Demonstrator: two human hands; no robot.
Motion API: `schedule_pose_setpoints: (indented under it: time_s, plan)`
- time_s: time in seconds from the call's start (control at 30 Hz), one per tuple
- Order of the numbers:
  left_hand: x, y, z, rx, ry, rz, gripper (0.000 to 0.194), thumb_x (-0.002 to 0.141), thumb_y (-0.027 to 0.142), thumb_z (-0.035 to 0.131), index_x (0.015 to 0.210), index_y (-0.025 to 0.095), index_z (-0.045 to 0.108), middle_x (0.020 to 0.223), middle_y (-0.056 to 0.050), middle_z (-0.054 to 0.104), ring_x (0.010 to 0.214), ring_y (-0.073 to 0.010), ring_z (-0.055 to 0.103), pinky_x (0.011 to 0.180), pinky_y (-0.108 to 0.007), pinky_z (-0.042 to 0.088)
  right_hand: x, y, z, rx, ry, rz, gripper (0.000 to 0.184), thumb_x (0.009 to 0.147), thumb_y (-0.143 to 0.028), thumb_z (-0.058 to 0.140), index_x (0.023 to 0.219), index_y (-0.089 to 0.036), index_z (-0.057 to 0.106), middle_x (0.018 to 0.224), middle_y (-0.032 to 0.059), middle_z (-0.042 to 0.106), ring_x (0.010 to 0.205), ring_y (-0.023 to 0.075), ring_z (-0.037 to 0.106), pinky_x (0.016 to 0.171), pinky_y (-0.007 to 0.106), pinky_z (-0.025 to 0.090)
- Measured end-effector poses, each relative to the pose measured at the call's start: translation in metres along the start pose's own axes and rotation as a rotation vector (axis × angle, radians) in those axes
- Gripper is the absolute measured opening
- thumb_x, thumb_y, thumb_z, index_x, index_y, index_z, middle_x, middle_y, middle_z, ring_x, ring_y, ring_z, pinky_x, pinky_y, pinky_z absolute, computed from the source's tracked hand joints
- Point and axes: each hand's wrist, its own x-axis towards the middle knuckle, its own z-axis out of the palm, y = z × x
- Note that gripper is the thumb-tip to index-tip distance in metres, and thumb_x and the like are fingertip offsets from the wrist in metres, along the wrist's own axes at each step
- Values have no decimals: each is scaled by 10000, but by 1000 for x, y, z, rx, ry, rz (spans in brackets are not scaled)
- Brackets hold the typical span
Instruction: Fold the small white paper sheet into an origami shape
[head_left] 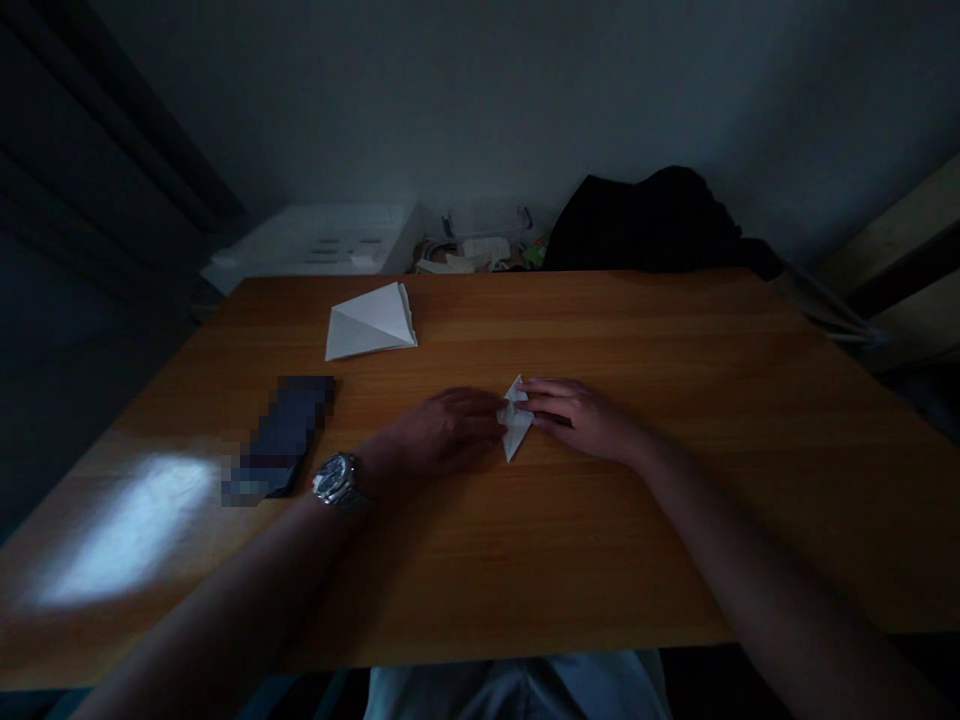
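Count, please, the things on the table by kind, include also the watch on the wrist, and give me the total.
Folded papers: 2 (a small piece at both hands' fingers, a larger piece farther back; its layers cannot be counted)
Dark pixelated item: 1
Wristwatch: 1
Total: 4

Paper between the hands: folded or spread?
Folded: the white paper shows as a small, narrow piece with pointed ends and visible creases, between the left hand and right hand.
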Motion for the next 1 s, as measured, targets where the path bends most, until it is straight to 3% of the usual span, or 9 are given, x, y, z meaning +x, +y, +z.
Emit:
schedule_pose_setpoints:
  time_s: [0.23,0.43,0.57,0.77,1.0]
  plan:
    - [-2,-1,5,134,14,-76,238,1025,314,545,1180,235,707,1402,-101,608,1306,-258,568,1106,-454,473,-1,-3,-4,-28,25,24,277,980,-253,631,1232,-288,738,1221,93,656,1159,226,643,1011,412,556]
    - [-7,2,2,226,26,-167,306,1031,388,544,1257,246,693,1407,-99,611,1237,-258,609,1058,-432,497,0,-5,-2,-31,22,-4,273,966,-217,650,1222,-247,739,1477,105,586,1404,274,513,1158,502,450]
    - [-8,5,-1,253,45,-225,286,1032,407,547,1196,268,736,1361,-90,643,1202,-256,634,1028,-443,512,1,-8,0,42,-4,37,309,952,-177,657,1243,-261,719,1380,77,675,1300,231,621,1111,445,513]
    - [-9,3,-1,343,25,-274,300,1020,379,565,1269,296,711,1373,-96,639,1199,-278,634,1014,-471,509,4,-17,2,-38,18,165,389,922,-182,699,1300,-267,669,1316,72,711,1169,249,697,1018,434,575]
    - [-8,7,-3,368,31,-330,300,1014,383,567,1251,290,726,1370,-100,643,1192,-285,638,1010,-468,509,5,-21,3,-121,-2,86,310,967,-198,632,1258,-268,713,1337,81,683,1184,253,673,1022,426,562]
